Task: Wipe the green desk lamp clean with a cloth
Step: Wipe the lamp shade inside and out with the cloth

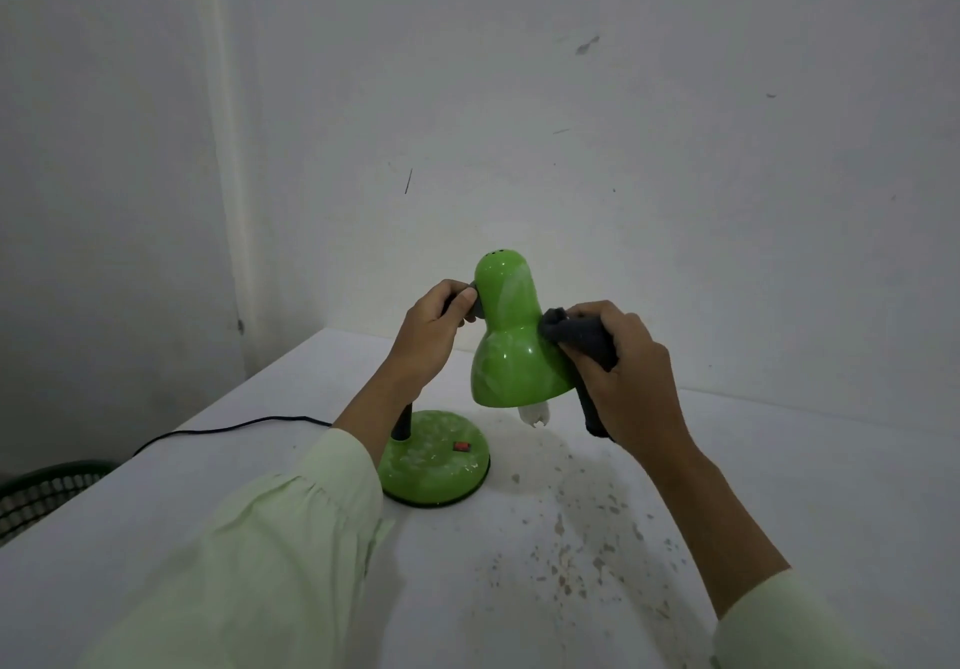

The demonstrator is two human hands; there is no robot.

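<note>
The green desk lamp [511, 336] stands on a white table [779, 486], its bell-shaped shade pointing down with a white bulb tip [535, 415] showing below the rim. Its round green base [436, 460] carries whitish smears and a red switch [460, 445]. My left hand [434, 333] grips the black flexible neck just behind the shade's top. My right hand [626, 372] holds a dark grey cloth [576, 338] bunched up, pressed against the shade's right side. One end of the cloth hangs below my palm.
A black power cord [228, 429] runs from the lamp off the table's left edge. A dark green mesh basket [47, 492] sits below that edge. Brownish specks [587, 538] dot the table in front of the lamp. White walls close behind and left.
</note>
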